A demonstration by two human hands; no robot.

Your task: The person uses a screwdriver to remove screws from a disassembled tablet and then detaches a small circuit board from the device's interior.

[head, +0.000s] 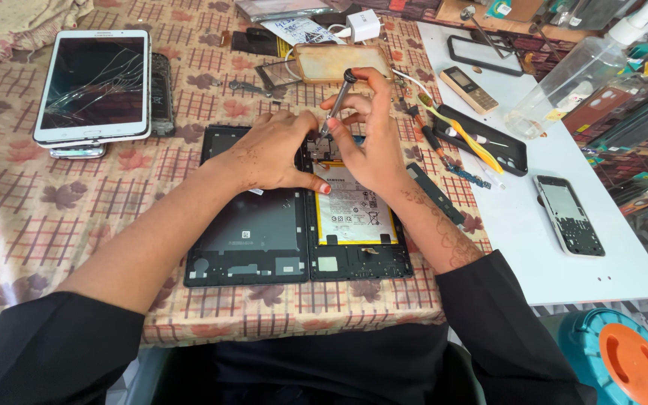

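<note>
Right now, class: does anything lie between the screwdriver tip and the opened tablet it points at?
Nothing visible does. The right hand holds the screwdriver onto the tablet; the left hand rests beside it.

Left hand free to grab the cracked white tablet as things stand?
Probably not at once: the left hand is pressing on the opened tablet. The cracked white tablet lies uncovered to its left, path clear.

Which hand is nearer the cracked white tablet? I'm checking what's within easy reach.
Left. The left hand rests on the opened tablet, to the right of and below the cracked white tablet. The right hand, holding the screwdriver, is farther right.
</note>
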